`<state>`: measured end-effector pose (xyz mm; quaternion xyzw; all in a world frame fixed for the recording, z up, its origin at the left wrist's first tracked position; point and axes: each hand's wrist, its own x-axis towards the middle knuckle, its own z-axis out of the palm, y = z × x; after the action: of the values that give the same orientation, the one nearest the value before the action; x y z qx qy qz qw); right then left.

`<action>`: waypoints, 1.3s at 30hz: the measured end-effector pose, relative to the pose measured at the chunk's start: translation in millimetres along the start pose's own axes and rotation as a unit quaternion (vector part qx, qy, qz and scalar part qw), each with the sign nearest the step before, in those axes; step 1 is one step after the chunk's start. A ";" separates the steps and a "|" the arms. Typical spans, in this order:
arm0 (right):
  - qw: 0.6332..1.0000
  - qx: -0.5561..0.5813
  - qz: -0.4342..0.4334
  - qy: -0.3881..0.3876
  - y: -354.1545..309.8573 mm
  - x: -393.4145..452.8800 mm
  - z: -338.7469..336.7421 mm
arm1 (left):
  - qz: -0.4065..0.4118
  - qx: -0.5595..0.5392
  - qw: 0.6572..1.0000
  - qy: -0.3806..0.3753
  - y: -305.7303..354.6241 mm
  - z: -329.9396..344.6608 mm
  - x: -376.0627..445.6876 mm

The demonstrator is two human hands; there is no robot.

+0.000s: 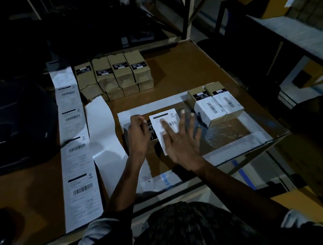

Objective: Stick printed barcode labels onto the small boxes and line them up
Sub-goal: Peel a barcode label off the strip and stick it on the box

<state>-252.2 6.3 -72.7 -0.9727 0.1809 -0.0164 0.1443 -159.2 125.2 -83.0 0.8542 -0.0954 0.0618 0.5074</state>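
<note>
Table [181, 67]: label [164, 129] seemingly under fingers [164, 125].

Two labelled boxes [216, 107]; eight unlabelled stacked boxes [115, 74]; one box under hands [153, 131].

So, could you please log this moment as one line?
step: labelling | left hand: grips box | right hand: open, smoothing label | labelled boxes: two, at right

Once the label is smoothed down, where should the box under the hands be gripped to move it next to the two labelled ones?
Probably by its two long sides, coming from above. The box lies flat, with the fresh label covering its top, so a side pinch avoids the label. The left hand already holds its left edge; the right hand presses flat on top. The labelled boxes sit to the right.
</note>
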 end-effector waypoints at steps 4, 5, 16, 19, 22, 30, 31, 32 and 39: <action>0.998 0.009 0.069 0.010 20.5 13.3 -11.3 | -0.001 0.081 0.997 -0.001 -0.1 0.5 -0.7; 0.997 0.022 0.072 0.028 23.0 17.1 -13.4 | 0.004 0.116 0.993 -0.002 2.8 0.3 0.1; 0.983 0.137 -0.050 0.114 21.4 56.9 -32.5 | 0.061 0.180 0.979 -0.077 27.1 -0.6 21.0; 0.976 0.177 -0.088 0.093 21.6 63.4 -28.6 | 0.074 0.176 0.978 -0.087 25.4 1.0 25.6; 0.971 0.169 -0.127 0.114 22.7 63.0 -29.3 | 0.077 0.167 0.980 -0.079 21.5 1.9 24.0; 0.972 0.113 -0.184 0.095 18.5 68.0 -22.5 | 0.084 0.205 0.974 -0.055 21.0 2.2 20.5; 0.976 0.117 -0.165 0.082 20.3 69.8 -21.2 | 0.075 0.213 0.973 -0.052 20.1 2.2 21.2; 0.980 0.124 -0.144 0.066 21.9 71.5 -20.3 | 0.069 0.216 0.973 -0.050 19.3 2.1 21.9; 0.987 0.123 -0.098 -0.029 23.8 84.4 -25.9 | 0.036 0.173 0.982 -0.068 11.7 2.5 28.6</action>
<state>-183.8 -52.1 -56.4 -0.9606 0.0771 -0.0245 0.2658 -134.0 114.6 -68.4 0.9273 -0.1485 0.0379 0.3416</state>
